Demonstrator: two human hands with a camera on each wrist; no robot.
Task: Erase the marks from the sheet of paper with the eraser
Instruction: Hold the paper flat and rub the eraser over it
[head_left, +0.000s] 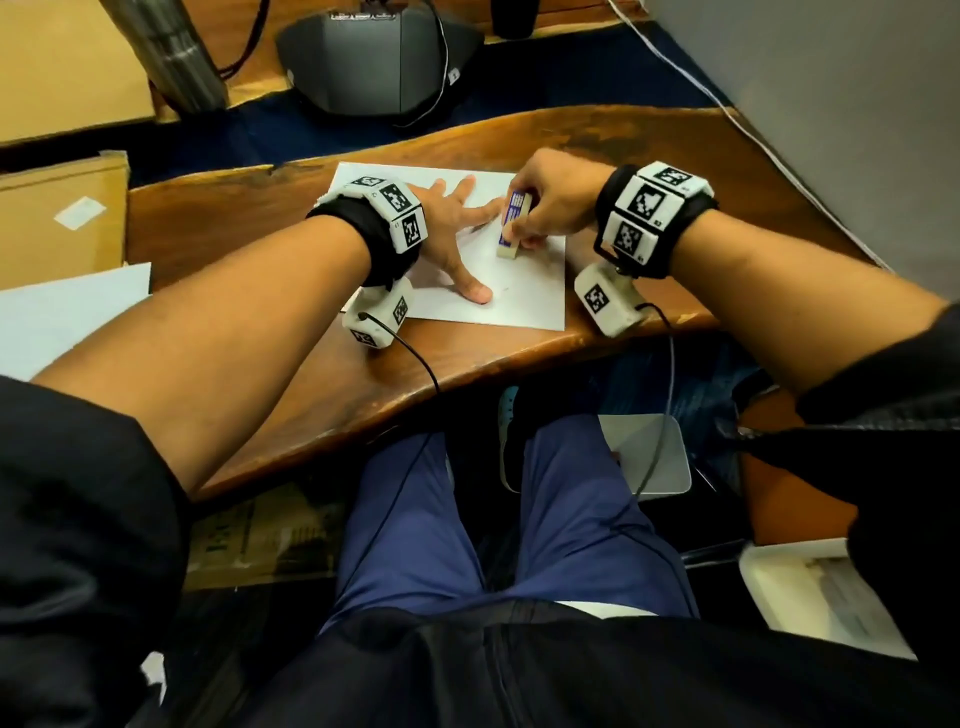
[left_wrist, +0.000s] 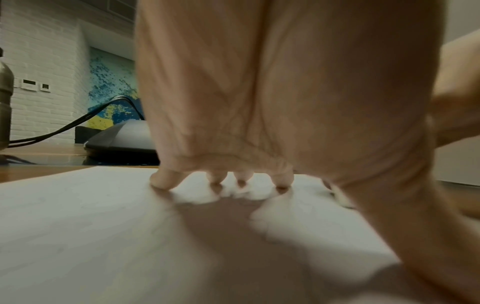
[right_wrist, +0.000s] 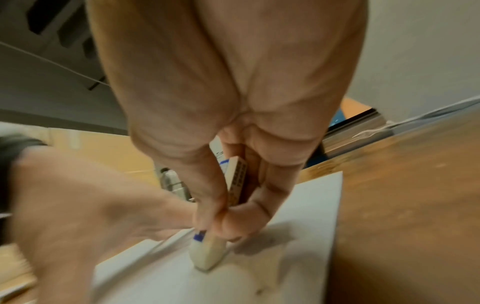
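Observation:
A white sheet of paper (head_left: 524, 291) lies on the wooden table (head_left: 260, 218). My left hand (head_left: 452, 228) lies spread on the sheet with straight fingers, thumb pressing near a faint mark (head_left: 506, 287); its fingertips (left_wrist: 166, 183) press the paper (left_wrist: 78, 226). My right hand (head_left: 550, 202) grips a white eraser (head_left: 511, 226) in a blue printed sleeve, held upright. The eraser's bare end touches the paper just right of my left hand. In the right wrist view the eraser (right_wrist: 207, 255) stands on the sheet (right_wrist: 298, 257), pinched between thumb and fingers (right_wrist: 249, 211).
A dark grey conference phone (head_left: 379, 57) with cables sits at the back. Cardboard boxes (head_left: 57, 213) and another white sheet (head_left: 62, 312) lie to the left. A metal bottle (head_left: 176, 57) stands at the back left. The table's front edge curves just below the paper.

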